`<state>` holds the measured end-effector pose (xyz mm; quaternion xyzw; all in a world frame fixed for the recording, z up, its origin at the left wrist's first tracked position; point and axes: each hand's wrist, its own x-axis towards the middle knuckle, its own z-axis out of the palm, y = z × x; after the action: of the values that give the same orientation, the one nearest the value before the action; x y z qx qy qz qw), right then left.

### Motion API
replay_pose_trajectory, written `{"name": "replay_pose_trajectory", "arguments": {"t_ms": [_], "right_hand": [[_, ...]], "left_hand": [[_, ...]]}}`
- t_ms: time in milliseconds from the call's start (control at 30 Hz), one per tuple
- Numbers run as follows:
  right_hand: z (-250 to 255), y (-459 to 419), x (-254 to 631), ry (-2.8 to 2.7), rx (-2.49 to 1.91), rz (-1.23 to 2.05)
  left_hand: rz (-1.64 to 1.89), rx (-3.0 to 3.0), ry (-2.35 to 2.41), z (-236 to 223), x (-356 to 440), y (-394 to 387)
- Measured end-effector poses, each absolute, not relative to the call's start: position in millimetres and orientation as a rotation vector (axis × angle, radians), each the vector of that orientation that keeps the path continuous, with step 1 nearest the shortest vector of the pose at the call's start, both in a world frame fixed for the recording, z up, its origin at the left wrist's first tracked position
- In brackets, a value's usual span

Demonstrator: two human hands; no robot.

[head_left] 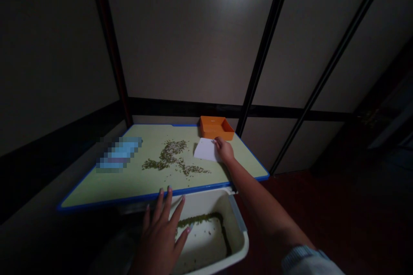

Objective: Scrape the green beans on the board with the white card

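Two hands are at work; the right hand (pixel 225 150) pinches a white card (pixel 205 149) on edge on the green tray (pixel 97 189), green beans (pixel 172 159) just left of it; the left hand (pixel 161 227), fingers spread and empty, rests on the white tub (pixel 240 240) rim below; an orange box (pixel 215 127) sits behind.
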<state>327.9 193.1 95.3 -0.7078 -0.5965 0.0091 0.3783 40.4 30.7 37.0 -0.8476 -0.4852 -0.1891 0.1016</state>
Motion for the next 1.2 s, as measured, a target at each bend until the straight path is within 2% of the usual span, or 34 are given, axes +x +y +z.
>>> {"name": "replay_pose_trajectory", "arguments": {"t_ms": [233, 467, 733, 1200], "right_hand": [[96.0, 181.1, 335.0, -1.572, -1.749, 0.028], [91.4, 167.4, 347.8, -1.591, -1.603, 0.071], [85.3, 158.3, 357.9, -1.405, -1.417, 0.208], [69.5, 131.3, 386.4, -1.217, -1.313, 0.442]], "left_hand": [[-0.348, -2.559, -1.554, 51.1, 47.7, 21.9], [-0.441, -2.546, -1.65, 53.3, 49.7, 23.2], [-0.292, -2.543, -1.738, 58.0, 59.8, 15.4], [-0.54, -2.481, -1.49, 42.5, 56.2, 21.3]]}}
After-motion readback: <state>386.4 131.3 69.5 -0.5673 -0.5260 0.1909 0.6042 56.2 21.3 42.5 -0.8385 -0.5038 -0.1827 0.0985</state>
